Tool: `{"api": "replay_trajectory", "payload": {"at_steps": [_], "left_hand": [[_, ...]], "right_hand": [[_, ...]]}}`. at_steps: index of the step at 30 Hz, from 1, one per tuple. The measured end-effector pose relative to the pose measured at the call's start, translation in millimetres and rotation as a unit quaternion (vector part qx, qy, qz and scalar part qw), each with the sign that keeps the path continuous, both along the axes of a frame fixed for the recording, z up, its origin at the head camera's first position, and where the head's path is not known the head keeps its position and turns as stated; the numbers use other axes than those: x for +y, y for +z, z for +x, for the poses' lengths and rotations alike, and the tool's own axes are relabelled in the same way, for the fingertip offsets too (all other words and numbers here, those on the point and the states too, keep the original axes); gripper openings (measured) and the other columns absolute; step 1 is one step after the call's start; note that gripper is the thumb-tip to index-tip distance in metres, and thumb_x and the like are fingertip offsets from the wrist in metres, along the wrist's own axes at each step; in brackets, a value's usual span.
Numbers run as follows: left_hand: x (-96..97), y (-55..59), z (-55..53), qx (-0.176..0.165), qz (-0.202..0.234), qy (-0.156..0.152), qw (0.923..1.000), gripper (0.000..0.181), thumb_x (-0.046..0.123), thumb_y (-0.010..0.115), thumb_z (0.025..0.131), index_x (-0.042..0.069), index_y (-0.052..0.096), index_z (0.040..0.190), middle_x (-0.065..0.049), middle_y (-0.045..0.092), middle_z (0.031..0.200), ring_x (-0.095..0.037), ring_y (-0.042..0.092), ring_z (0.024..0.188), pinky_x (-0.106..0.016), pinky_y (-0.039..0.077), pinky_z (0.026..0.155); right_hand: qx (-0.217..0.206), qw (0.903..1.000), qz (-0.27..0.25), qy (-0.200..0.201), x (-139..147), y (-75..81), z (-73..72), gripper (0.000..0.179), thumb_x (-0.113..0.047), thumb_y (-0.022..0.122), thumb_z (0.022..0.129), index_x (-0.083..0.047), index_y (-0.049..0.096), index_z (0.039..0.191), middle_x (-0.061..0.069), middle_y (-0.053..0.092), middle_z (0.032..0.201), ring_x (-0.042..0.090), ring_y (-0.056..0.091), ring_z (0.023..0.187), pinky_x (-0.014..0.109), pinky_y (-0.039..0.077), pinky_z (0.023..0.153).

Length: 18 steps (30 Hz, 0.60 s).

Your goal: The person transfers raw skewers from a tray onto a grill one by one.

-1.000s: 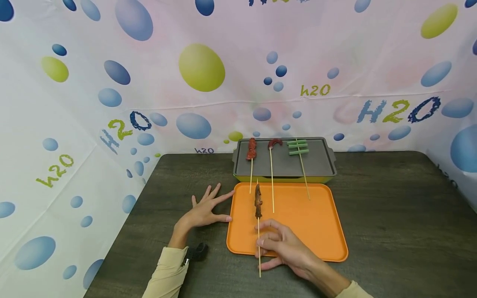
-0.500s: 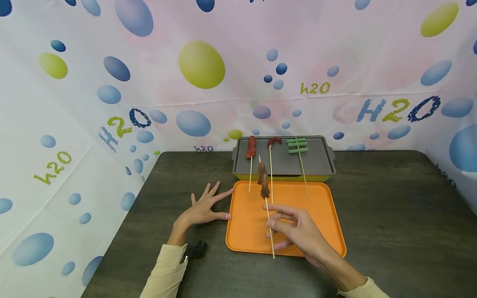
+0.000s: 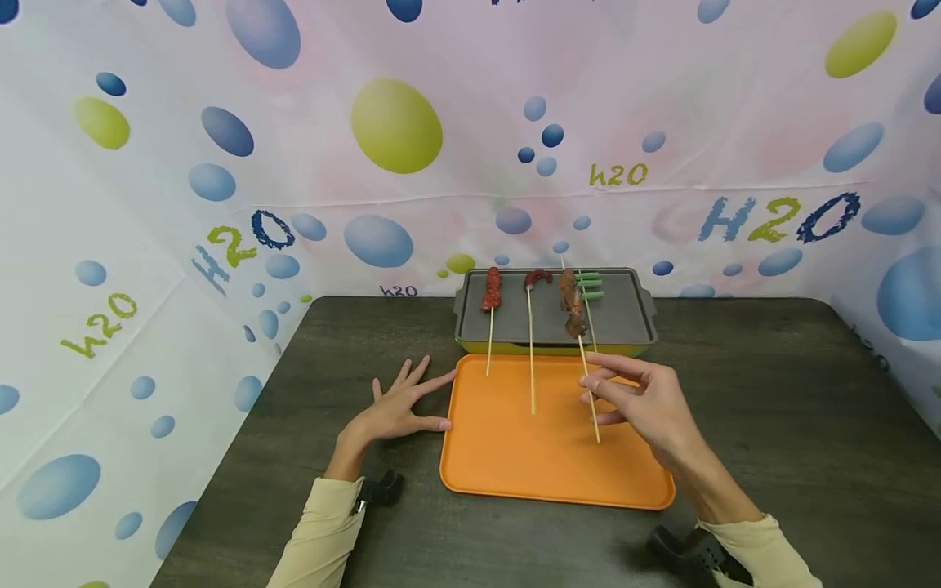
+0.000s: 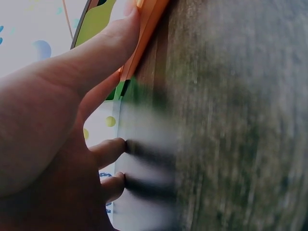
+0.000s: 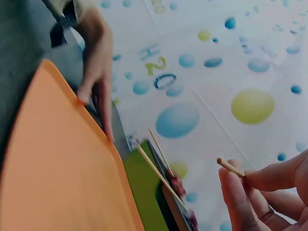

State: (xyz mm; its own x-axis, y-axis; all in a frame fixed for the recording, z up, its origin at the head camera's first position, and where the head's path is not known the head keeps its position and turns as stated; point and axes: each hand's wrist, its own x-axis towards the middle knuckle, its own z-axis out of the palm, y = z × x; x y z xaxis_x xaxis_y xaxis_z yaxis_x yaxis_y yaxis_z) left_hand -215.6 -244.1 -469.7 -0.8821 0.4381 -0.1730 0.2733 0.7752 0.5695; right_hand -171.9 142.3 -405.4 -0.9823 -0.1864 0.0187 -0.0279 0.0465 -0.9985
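Observation:
In the head view my right hand (image 3: 647,400) pinches the stick of a brown meat skewer (image 3: 573,306), whose meat end hovers over the right part of the grill pan (image 3: 551,318). From that viewpoint it partly covers a skewer of green pieces (image 3: 591,286) lying on the pan. The right wrist view shows the stick's end (image 5: 230,167) between thumb and fingers. My left hand (image 3: 397,412) is spread on the table, its thumb and index finger touching the left edge of the orange tray (image 3: 515,457); the left wrist view has these fingers (image 4: 103,53) at the tray rim.
A red meat skewer (image 3: 492,290) and a skewer with a curved dark red piece (image 3: 539,278) lie on the pan, their sticks reaching out over the tray. Behind the dark wooden table (image 3: 750,408) hangs a printed cloth (image 3: 470,147).
My right hand has carried the brown meat skewer forward and to the right, from above the tray to above the pan by the green skewer. The left hand has stayed at the tray edge.

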Motion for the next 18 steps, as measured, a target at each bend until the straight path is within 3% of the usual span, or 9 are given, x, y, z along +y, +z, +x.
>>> {"api": "replay_trajectory", "payload": {"at_steps": [6,18], "left_hand": [[1.0,2.5,-1.3,0.001,-0.004,-0.001,1.0,0.083,0.049,0.075,0.092,0.028,0.037,0.162,-0.019,0.003,0.171,-0.048,-0.008,0.154,-0.086,-0.012,0.1],[0.7,2.3,1.7,0.007,0.002,-0.003,1.0,0.083,0.049,0.076,0.091,0.024,0.038,0.161,-0.023,0.006,0.17,-0.052,-0.006,0.153,-0.087,-0.012,0.099]], "right_hand": [[0.021,0.9986,-0.029,-0.04,22,-3.2,-16.8,0.043,-0.008,0.069,0.1,0.01,0.059,0.138,0.002,0.077,0.097,0.019,0.077,0.086,0.038,0.061,0.065],[-0.032,0.9917,-0.107,-0.062,45,-20.8,-39.6,0.044,-0.011,0.073,0.097,0.009,0.06,0.134,0.003,0.079,0.102,0.019,0.077,0.088,0.032,0.061,0.067]]}}
